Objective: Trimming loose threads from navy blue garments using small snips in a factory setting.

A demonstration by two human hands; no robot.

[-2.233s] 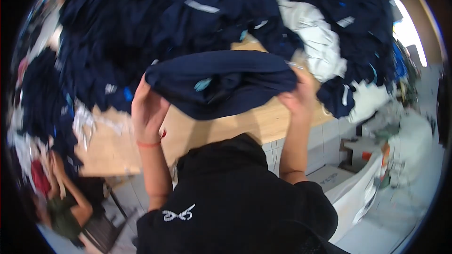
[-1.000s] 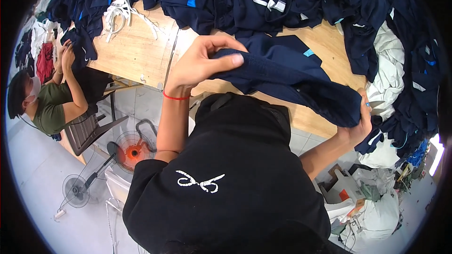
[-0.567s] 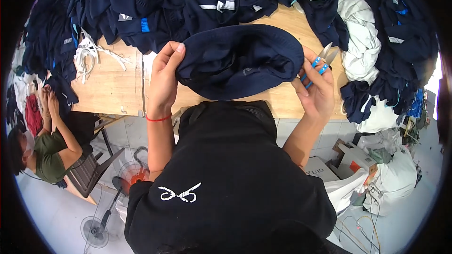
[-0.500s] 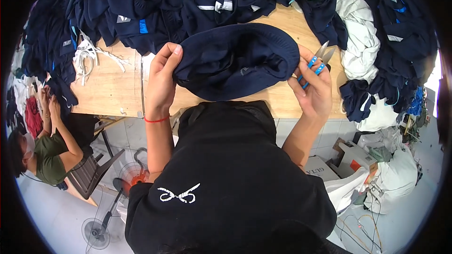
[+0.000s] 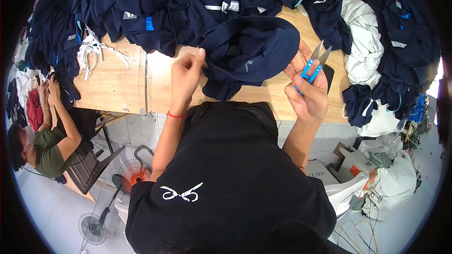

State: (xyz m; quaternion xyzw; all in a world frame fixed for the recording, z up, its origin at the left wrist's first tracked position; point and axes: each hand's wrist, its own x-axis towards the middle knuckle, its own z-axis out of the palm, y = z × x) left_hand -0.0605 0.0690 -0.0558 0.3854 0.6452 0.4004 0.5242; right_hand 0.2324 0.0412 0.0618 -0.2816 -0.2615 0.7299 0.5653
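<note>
A dark navy garment (image 5: 254, 61) is held up over the table with its ribbed waistband opening facing me and a small grey mark inside. My left hand (image 5: 187, 76) pinches the opening's left edge between thumb and fingers. My right hand (image 5: 310, 91) is closed round blue-handled thread snips (image 5: 308, 71), their two metal blades pointing up and spread apart. Its fingertips also touch the right edge of the waistband. A fold of the garment hangs below the opening near the table's front edge.
Piled navy garments (image 5: 155, 4) line the wooden table's (image 5: 113, 87) far side. White cords (image 5: 92, 51) lie at left, white cloth (image 5: 362, 37) at right. A dark flat object (image 5: 329, 76) sits behind my right hand. At left are a co-worker (image 5: 52, 155) and a fan (image 5: 136, 176).
My left hand has moved right along with the garment's left edge, so the opening is narrower. The snips have turned more upright in my right hand. A lower fold now hangs down.
</note>
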